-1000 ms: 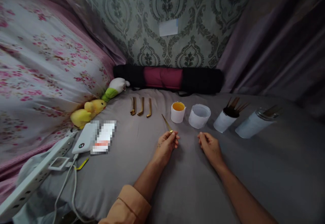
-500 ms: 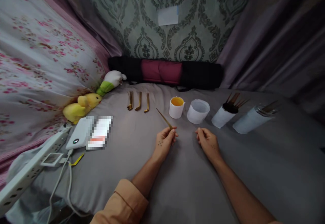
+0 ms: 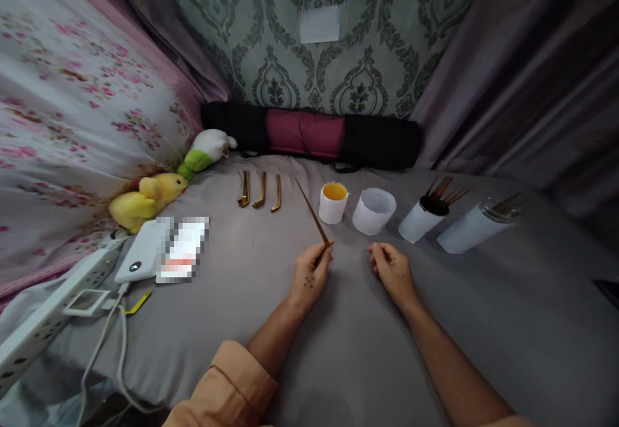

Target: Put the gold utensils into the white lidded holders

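My left hand [image 3: 308, 273] pinches the near end of a long, thin, tapered brownish-gold stick [image 3: 313, 216], which slants up and away to the left. Curled with thumb against fingers, my right hand [image 3: 391, 264] rests close by; whatever may be between its fingertips is hidden. Beyond the hands stand a white-wrapped cup with a yellow inside [image 3: 333, 208] and a wider white tub [image 3: 373, 213]. Farther left lie golden sticks with bent ends in three groups [image 3: 243, 189], [image 3: 261, 191], [image 3: 276, 193].
To the right, a white-wrapped container of brown sticks [image 3: 418, 222] and a clear-rimmed one [image 3: 471, 228] lean over. A black and maroon roll [image 3: 309, 133] lies at the back. On the left are plush toys [image 3: 145, 202], a power bank [image 3: 142, 253] and a power strip [image 3: 46, 327].
The stick in my left hand has swung more upright, its tip now farther away. My right hand has stayed nearly still. The whole view has shifted slightly.
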A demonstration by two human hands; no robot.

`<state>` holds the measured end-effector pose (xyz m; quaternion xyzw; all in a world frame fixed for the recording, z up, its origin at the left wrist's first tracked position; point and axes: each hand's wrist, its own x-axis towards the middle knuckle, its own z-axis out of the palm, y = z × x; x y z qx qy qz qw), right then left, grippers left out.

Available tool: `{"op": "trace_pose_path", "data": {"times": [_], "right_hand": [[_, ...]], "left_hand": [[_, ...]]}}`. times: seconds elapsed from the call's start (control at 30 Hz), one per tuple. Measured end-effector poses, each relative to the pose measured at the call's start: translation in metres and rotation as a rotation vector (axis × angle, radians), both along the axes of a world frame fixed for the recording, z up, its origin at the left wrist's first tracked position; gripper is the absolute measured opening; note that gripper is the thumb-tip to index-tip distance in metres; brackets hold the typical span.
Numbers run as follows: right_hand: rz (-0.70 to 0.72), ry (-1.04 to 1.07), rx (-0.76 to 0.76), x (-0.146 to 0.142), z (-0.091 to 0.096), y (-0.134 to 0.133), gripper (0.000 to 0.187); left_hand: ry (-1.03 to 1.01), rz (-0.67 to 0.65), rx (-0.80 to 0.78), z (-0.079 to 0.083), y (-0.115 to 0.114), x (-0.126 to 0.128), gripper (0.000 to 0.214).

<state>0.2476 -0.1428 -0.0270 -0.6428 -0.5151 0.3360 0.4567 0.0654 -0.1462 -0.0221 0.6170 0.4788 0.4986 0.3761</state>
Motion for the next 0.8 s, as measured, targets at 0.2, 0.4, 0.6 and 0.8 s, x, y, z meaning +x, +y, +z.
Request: {"op": "trace_pose_path", "data": {"times": [0.2, 0.4, 0.6, 0.8], "right_hand": [[0.007, 0.038, 0.002, -0.001, 0.004, -0.002, 0.035], [0.012, 0.066, 0.005, -0.001, 0.009, -0.004, 0.035], [0.034, 0.092, 0.040, 0.000, 0.010, -0.006, 0.034], [0.071, 0.128, 0.055, 0.000, 0.013, -0.009, 0.032]], "left_hand": [[0.191, -0.020, 0.145, 0.002, -0.001, -0.002, 0.032], [0.290, -0.061, 0.207, 0.003, -0.004, -0.001, 0.032], [0.462, -0.067, 0.223, 0.001, -0.005, -0.001, 0.031], [0.541, -0.095, 0.278, 0.001, -0.006, -0.002, 0.032]]}}
